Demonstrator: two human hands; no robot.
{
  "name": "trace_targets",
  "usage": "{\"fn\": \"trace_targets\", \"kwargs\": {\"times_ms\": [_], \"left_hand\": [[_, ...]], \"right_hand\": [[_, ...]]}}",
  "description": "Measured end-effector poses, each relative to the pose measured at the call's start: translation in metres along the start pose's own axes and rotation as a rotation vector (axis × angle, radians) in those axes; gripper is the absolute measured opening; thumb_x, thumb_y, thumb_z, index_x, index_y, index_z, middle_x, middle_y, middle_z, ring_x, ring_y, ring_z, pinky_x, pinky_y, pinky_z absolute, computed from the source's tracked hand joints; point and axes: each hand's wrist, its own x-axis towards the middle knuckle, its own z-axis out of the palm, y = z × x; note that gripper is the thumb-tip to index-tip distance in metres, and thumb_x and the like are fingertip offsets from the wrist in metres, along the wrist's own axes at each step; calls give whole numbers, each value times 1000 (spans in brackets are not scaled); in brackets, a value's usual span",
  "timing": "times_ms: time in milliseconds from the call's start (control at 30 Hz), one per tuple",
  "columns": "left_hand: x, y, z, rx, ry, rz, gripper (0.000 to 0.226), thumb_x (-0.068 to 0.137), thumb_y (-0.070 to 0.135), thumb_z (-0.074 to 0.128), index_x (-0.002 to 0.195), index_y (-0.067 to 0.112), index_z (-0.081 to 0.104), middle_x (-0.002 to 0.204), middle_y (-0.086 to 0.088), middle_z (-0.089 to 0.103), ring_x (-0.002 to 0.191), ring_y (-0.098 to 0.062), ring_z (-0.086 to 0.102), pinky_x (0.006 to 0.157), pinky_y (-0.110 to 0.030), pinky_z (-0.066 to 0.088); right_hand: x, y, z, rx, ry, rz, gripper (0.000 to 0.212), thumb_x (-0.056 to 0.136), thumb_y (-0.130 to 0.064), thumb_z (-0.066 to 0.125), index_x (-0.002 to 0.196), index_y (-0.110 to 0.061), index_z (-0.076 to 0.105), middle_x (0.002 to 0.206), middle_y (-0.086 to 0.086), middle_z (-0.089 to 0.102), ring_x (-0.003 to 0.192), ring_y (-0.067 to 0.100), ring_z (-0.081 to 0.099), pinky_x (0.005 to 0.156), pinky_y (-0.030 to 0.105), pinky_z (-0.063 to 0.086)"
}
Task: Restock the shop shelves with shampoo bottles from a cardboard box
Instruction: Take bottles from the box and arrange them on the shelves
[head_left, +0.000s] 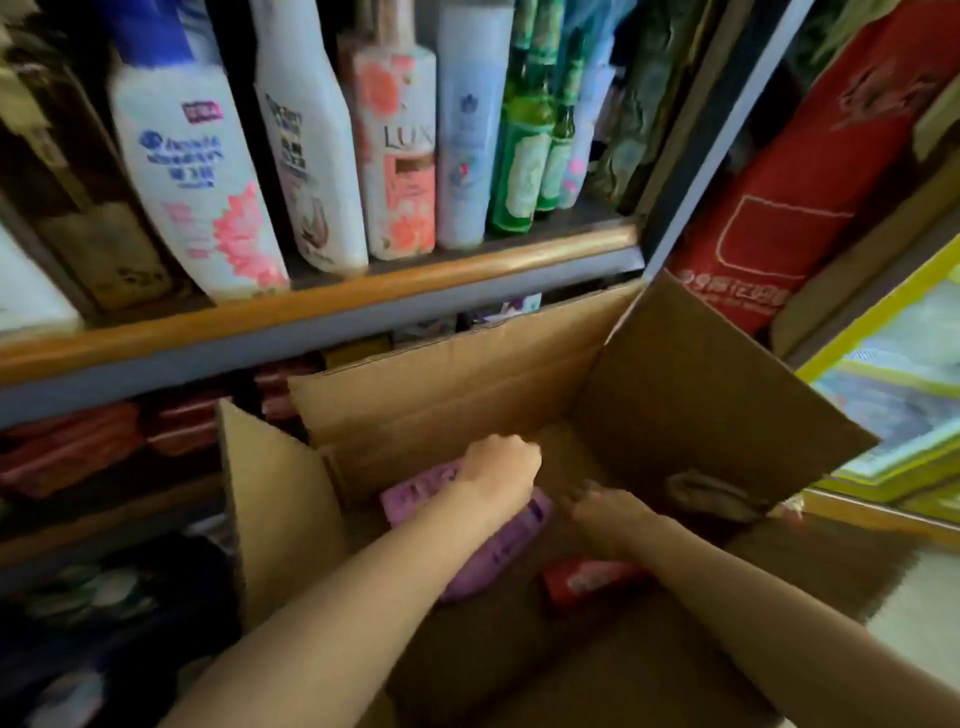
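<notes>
Cardboard box (467, 395): open, flaps raised, set in front of the shelving; both forearms reach down into it.
Left hand (501, 467): inside the box, near the far wall; fingers curled downward over the upper end of the purple bottle; back of the hand toward the camera, so contact under the fingers hidden; grip cannot be confirmed.
Purple bottle (498, 551): lying on its side in the box, directly beneath the left hand and wrist; one end visible left of the hand, the other end emerging below the forearm.
Right hand (602, 512): inside the box, just right of the purple bottle; fingers bent, tips pointing toward the left hand; blurred, so open or closed cannot be told.
Red bottle (592, 579): lying on the box floor, beneath the right wrist, just beside the lower end of the purple bottle.
Upper shelf (332, 301): wooden front edge, above and behind the box; upright bottles in a row.
Head & Shoulders bottle (192, 171): white with pink flower, leftmost in the row, tilted.
White bottle (311, 156): next right, tilted.
LUX bottle (400, 156): white and pink, upright.
Pale blue bottle (467, 130): right of LUX bottle.
Green glass bottles (524, 150): right end of the row.
Lower shelf: red packs (78, 447), left of the box.
Red bag (810, 171): right of the shelving, above the right box flap.
</notes>
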Motion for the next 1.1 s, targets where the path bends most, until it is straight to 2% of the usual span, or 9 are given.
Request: {"fn": "trace_targets", "kwargs": {"times_ms": [67,333,467,633,733,800,933,1000,1100], "left_hand": [[5,3,34,-1,-87,14,32,93,3,38,123,3,49,119,-20,59,112,-39,56,86,-45,46],[11,-13,88,-58,-193,-30,35,98,17,37,129,7,49,118,-17,61,107,-35,60,84,-42,47],[5,-27,85,-160,-224,-100,30,95,15,39,121,7,52,119,-18,59,109,-35,58,85,-41,45],[0,-45,66,-303,-413,-187,41,92,21,47,131,10,43,132,-15,52,118,-30,51,95,-35,43],[-9,-51,35,-463,-527,-146,55,88,23,60,136,9,38,137,-11,49,120,-26,51,93,-28,45],[-22,-57,5,-702,-552,-172,49,87,16,63,132,7,44,133,-11,53,113,-24,57,77,-23,50],[-58,-68,-78,-1165,-537,-132,22,89,19,61,109,12,59,102,-13,69,66,-9,68,53,-13,50],[-80,-74,-122,-1163,-446,-106,12,90,23,59,99,15,61,84,-5,71,59,-8,68,48,-13,48],[-113,-90,-178,-957,-302,-180,34,89,43,54,89,9,61,67,-5,71,55,-9,67,46,-12,48]], "right_hand": [[8,-1,27,-92,-90,-113,60,93,-35,51,143,-9,30,146,15,36,135,34,32,104,45,38],[45,-35,53,-325,-115,-304,41,100,-18,32,138,-6,39,138,18,46,126,35,45,100,45,40],[44,-39,47,-198,-63,-304,38,99,-10,35,135,-2,41,137,18,49,123,32,49,100,40,41],[37,-20,-29,91,-22,-264,64,81,-33,67,134,-8,41,131,12,53,117,30,53,94,34,43],[16,-13,-101,369,146,-267,49,82,-36,67,118,-8,49,111,13,62,100,27,61,77,26,46],[-9,-15,-151,530,267,-292,38,83,-34,65,113,-13,52,98,9,65,77,19,64,66,20,51],[-67,-26,-246,499,627,-283,21,81,-33,66,92,-17,58,74,-3,57,64,7,53,51,18,35],[-100,-36,-288,467,790,-279,21,79,-34,68,84,-16,59,68,-6,52,67,12,48,52,19,31],[-148,-54,-336,488,1027,-340,24,73,-39,70,71,-23,53,63,-7,50,55,1,49,51,10,36]]}}
